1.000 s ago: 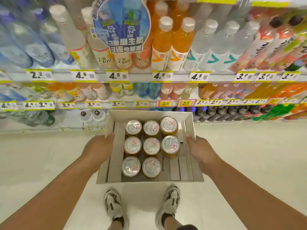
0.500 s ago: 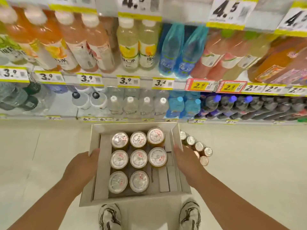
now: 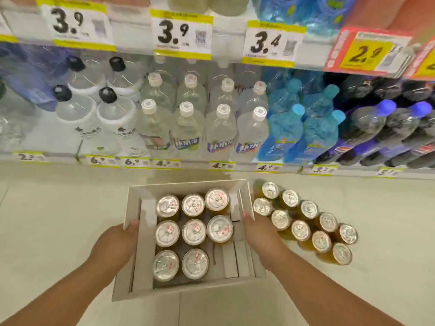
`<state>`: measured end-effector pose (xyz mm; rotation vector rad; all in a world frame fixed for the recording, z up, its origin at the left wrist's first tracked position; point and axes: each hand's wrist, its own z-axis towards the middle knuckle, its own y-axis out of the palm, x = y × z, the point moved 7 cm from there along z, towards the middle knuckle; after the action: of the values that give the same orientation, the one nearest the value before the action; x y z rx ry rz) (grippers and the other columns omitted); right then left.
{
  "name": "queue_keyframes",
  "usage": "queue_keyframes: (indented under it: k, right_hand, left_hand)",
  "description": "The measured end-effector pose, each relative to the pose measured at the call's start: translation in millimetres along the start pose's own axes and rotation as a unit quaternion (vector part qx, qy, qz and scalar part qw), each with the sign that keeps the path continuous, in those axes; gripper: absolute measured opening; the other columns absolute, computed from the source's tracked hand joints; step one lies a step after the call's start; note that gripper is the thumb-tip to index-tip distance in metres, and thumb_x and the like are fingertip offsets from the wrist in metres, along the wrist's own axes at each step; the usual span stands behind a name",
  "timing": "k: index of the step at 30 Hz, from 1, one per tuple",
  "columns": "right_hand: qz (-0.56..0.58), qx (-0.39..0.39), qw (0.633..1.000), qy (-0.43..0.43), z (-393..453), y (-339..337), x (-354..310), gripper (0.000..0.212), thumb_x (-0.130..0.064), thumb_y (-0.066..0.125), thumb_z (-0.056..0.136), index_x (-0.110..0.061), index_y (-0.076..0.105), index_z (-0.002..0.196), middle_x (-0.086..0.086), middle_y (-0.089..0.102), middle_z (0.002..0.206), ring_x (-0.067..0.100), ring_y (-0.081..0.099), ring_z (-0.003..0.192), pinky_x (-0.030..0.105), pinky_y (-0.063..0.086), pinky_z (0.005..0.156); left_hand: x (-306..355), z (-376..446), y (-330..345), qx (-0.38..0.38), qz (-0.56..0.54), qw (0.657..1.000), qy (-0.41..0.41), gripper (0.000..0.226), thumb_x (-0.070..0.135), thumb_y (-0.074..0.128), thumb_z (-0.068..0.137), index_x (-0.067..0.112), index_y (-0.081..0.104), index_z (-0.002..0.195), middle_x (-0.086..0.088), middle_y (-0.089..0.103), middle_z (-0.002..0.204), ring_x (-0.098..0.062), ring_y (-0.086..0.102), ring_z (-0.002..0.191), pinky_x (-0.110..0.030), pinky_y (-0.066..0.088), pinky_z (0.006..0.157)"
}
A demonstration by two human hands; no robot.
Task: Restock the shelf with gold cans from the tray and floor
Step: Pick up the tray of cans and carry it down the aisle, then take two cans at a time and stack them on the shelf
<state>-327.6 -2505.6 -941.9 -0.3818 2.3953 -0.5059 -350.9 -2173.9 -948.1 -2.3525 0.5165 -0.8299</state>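
A pale cardboard tray [image 3: 134,250] hangs low above the floor, held by both its side walls. My left hand [image 3: 113,245] grips the left wall and my right hand [image 3: 261,236] grips the right wall. Inside the tray stand several gold cans [image 3: 193,231] with silver lids, grouped toward its left and far side. More gold cans [image 3: 303,222] stand in two rows on the floor just right of the tray, partly hidden behind my right hand.
The bottom shelf [image 3: 221,166] ahead is packed with clear bottles [image 3: 202,128], blue bottles [image 3: 303,135] and dark cola bottles [image 3: 386,130]. Black-capped bottles [image 3: 94,107] stand at its left. Price tags [image 3: 182,34] line the shelf edge above. Pale floor tiles [image 3: 51,220] surround the tray.
The view has dropped down toward the lowest shelf and the floor. The tray, held in both hands, has come lower, and the cans on the floor to its right have come fully into view.
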Motion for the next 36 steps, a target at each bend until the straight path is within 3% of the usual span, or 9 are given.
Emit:
queue_keyframes:
  k: [8,12,16,22,25,28,31,33,36]
  right_hand:
    - [0.029,-0.003,1.000,0.001,57.8,43.4,28.9,0.042,-0.035,0.039,0.105,-0.008,0.052,0.136,0.013,0.057,0.131,0.023,0.049,0.103,0.032,0.037,0.086]
    - [0.050,0.007,0.999,-0.012,66.2,52.0,35.4,0.036,-0.033,0.038,0.106,-0.014,0.054,0.132,0.000,0.055,0.102,0.009,0.048,0.079,0.028,0.039,0.076]
    - [0.031,0.019,0.999,-0.035,71.0,49.9,37.0,0.037,-0.033,0.037,0.106,-0.013,0.054,0.133,0.010,0.061,0.118,0.015,0.046,0.088,0.031,0.039,0.085]
    - [0.043,-0.011,0.999,-0.026,67.2,49.7,33.9,0.033,-0.033,0.040,0.105,-0.021,0.053,0.133,0.003,0.059,0.114,0.013,0.047,0.088,0.029,0.039,0.081]
    - [0.070,-0.037,0.997,-0.024,62.7,48.1,38.0,0.010,-0.032,0.048,0.101,-0.030,0.053,0.110,-0.011,0.059,0.104,0.003,0.056,0.092,0.019,0.040,0.067]
    - [0.065,0.041,0.992,-0.098,56.2,36.5,40.7,0.034,-0.030,0.055,0.097,-0.030,0.052,0.131,-0.017,0.056,0.129,0.009,0.054,0.121,0.022,0.043,0.088]
    - [0.006,0.147,0.958,-0.248,25.7,26.0,27.0,0.041,-0.025,0.055,0.096,-0.034,0.046,0.135,-0.027,0.047,0.121,0.000,0.050,0.110,0.024,0.047,0.088]
    - [-0.006,0.125,0.948,-0.294,10.3,41.4,21.7,0.042,-0.022,0.054,0.096,-0.035,0.046,0.134,-0.028,0.044,0.114,-0.001,0.050,0.103,0.020,0.049,0.079]
    - [-0.028,0.080,0.953,-0.290,7.7,75.9,29.3,0.052,-0.024,0.057,0.092,-0.034,0.039,0.139,-0.025,0.039,0.127,-0.007,0.046,0.116,0.019,0.042,0.100]
  left_hand:
    - [-20.2,70.0,34.1,0.003,0.023,0.999,0.030,0.048,0.045,0.034,0.103,0.013,0.063,0.082,-0.009,0.066,0.083,-0.025,0.060,0.077,-0.036,0.049,0.078]
    - [-25.3,89.0,42.6,0.005,0.029,0.999,0.036,0.049,0.047,0.034,0.102,0.012,0.064,0.087,-0.012,0.068,0.083,-0.026,0.062,0.077,-0.035,0.048,0.074]
    - [-20.5,90.2,45.3,0.010,0.044,0.998,0.047,0.049,0.048,0.032,0.102,0.013,0.062,0.088,-0.009,0.066,0.079,-0.024,0.060,0.075,-0.032,0.043,0.065]
    - [-34.3,97.2,46.0,-0.035,-0.054,0.998,-0.006,0.048,0.061,0.054,0.089,0.025,0.064,0.120,0.001,0.068,0.113,-0.027,0.062,0.105,-0.043,0.049,0.095]
    - [-16.6,83.9,23.3,0.097,-0.120,0.986,0.058,0.050,0.048,0.067,0.087,0.022,0.055,0.128,0.003,0.061,0.118,-0.026,0.060,0.112,-0.040,0.047,0.090]
    - [26.1,57.9,13.8,0.189,-0.139,0.946,0.222,0.039,0.033,0.074,0.084,0.021,0.055,0.117,0.000,0.056,0.111,-0.020,0.060,0.099,-0.034,0.047,0.084]
    - [56.7,51.1,44.9,0.115,-0.145,0.943,0.275,0.033,0.029,0.075,0.083,0.028,0.055,0.109,0.005,0.057,0.107,-0.012,0.058,0.095,-0.029,0.048,0.082]
    - [77.4,46.7,71.0,0.052,-0.137,0.946,0.288,0.036,0.035,0.076,0.082,0.031,0.055,0.111,0.011,0.058,0.107,-0.008,0.059,0.096,-0.024,0.047,0.081]
    - [97.5,44.3,109.3,-0.022,-0.069,0.950,0.303,0.050,0.045,0.078,0.077,0.034,0.052,0.119,0.018,0.053,0.112,-0.003,0.056,0.100,-0.019,0.044,0.080]
